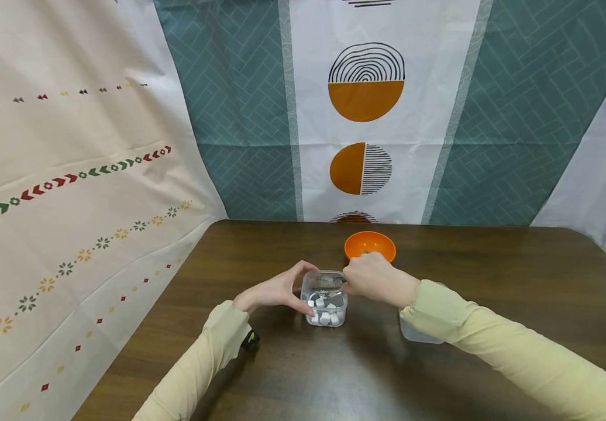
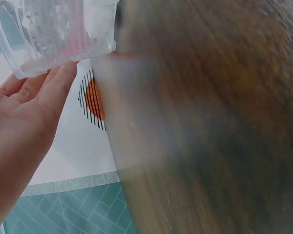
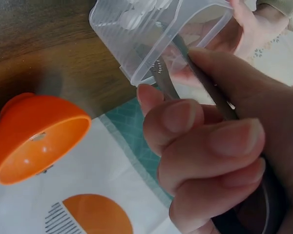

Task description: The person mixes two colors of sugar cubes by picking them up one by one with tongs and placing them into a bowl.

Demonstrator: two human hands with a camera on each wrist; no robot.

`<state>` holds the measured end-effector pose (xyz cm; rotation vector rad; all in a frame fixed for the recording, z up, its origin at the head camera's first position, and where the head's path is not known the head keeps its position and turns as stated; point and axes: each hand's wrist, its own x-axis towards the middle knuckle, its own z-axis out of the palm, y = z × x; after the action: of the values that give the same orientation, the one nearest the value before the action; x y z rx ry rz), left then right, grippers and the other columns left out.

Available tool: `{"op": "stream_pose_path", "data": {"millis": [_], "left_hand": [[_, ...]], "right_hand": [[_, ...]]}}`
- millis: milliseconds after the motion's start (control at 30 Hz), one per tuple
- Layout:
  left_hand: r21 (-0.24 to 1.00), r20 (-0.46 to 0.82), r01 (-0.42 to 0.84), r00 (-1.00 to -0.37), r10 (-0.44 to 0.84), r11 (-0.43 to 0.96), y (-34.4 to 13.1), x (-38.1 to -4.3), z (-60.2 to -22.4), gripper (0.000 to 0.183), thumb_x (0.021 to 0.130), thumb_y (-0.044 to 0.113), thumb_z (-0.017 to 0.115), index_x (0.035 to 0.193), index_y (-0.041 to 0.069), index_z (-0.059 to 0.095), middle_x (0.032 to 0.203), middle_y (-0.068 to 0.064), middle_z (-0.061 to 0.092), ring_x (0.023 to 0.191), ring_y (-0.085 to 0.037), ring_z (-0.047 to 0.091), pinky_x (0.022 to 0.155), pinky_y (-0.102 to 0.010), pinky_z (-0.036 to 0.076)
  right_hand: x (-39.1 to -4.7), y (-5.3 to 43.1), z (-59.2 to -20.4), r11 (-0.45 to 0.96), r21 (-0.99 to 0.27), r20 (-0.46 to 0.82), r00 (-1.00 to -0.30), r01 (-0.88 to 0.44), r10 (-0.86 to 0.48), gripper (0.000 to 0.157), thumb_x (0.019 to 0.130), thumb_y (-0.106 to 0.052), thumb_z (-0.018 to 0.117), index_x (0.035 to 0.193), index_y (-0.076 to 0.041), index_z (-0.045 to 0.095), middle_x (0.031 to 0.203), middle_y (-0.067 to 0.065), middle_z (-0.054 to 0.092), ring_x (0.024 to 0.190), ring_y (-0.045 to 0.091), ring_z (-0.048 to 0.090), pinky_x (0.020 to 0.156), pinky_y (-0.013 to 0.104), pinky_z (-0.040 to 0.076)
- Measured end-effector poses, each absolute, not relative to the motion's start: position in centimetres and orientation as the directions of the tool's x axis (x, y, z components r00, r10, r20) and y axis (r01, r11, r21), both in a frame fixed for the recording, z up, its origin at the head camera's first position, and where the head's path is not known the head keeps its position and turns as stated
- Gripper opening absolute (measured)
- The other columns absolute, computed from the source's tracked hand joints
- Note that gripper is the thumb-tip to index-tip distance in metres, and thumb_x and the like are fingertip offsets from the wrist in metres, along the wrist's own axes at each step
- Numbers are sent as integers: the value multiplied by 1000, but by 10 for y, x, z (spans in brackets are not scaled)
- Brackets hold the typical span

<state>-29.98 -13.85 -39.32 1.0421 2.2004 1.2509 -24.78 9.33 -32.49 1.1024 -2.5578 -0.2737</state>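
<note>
Clear plastic forms the small container (image 3: 107, 34) standing on the desk (image 1: 282, 374), and I can make out white block-like pieces (image 1: 325, 318) in its near part. On my feed the left hand (image 1: 276, 290) curves round one side, thumb and fingers set wide, holding it. The right hand (image 1: 376, 280) grips a two-armed metal tool (image 3: 202, 78), tweezers or tongs by the look of it, its far ends at the container; I cannot tell whether they pinch anything. Just beyond stands an orange bowl (image 1: 361, 240), and a translucent flat piece (image 1: 417, 335), perhaps a lid, lies partly hidden by the right sleeve (image 1: 492, 342).

My worry is slipping: a white piece could shoot out from between the metal arms if squeezed off-centre, or drop if squeezed too lightly. The tool could also snag the rim and, were the left hand to slacken, tip the container. A low right sleeve might nudge the flat piece.
</note>
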Motion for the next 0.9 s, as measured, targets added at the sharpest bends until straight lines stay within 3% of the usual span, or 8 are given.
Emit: {"op": "stream_pose_path", "data": {"millis": [333, 700, 900], "left_hand": [[858, 34, 417, -628, 778, 299, -141, -303, -397, 77, 70, 19, 80, 128, 9, 30, 127, -6, 36, 117, -18, 37, 95, -35, 33], [865, 25, 404, -627, 779, 298, -139, -303, -395, 76, 69, 16, 80, 126, 10, 31, 126, -5, 37, 116, -17, 38, 94, -33, 33], [857, -1, 398, -632, 775, 327, -138, -303, -395, 75, 71, 12, 78, 127, 7, 29, 127, -8, 35, 117, -20, 36, 95, -33, 32]], "right_hand": [[-247, 78, -323, 699, 374, 179, -692, -610, -699, 38, 76, -29, 67, 48, -14, 45, 43, -5, 29, 38, 10, 28, 36, 23, 36], [-251, 79, -319, 733, 269, 47, -752, -625, -658, 37, 78, -37, 67, 54, -14, 53, 46, -4, 39, 40, 12, 38, 39, 28, 42], [-250, 77, -321, 723, 289, 67, -740, -628, -670, 34, 78, -34, 68, 55, -12, 54, 47, -4, 39, 40, 11, 34, 39, 25, 39]]}}
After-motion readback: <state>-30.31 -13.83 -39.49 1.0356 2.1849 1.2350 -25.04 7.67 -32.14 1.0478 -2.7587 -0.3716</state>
